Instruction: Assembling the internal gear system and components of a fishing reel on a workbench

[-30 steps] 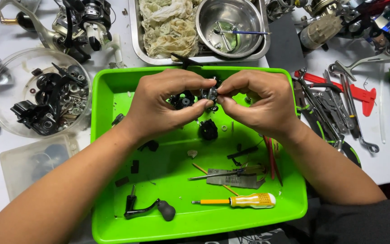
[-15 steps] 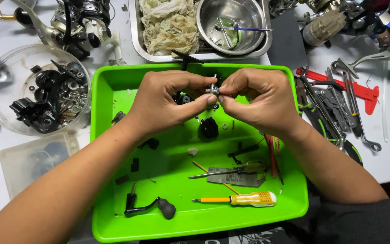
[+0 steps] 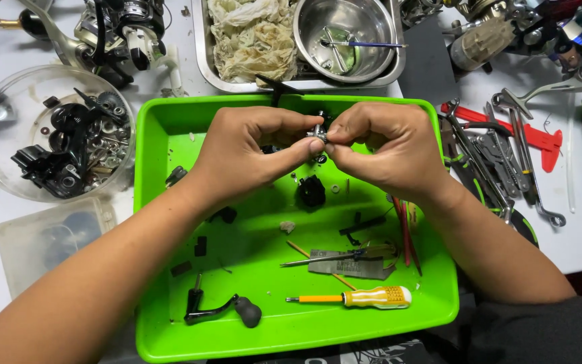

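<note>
Both my left hand and right hand have their grip pinched together on a small metal part, held above the far end of the green tray, beyond the yellow-handled screwdriver.

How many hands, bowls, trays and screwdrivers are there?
Hands: 2, the left hand and the right hand, together pinching a small metal part.
Bowls: 2, a clear bowl and a steel bowl.
Trays: 2, a green tray and a steel tray.
Screwdrivers: 1, a yellow-handled screwdriver.
Total: 7
</note>
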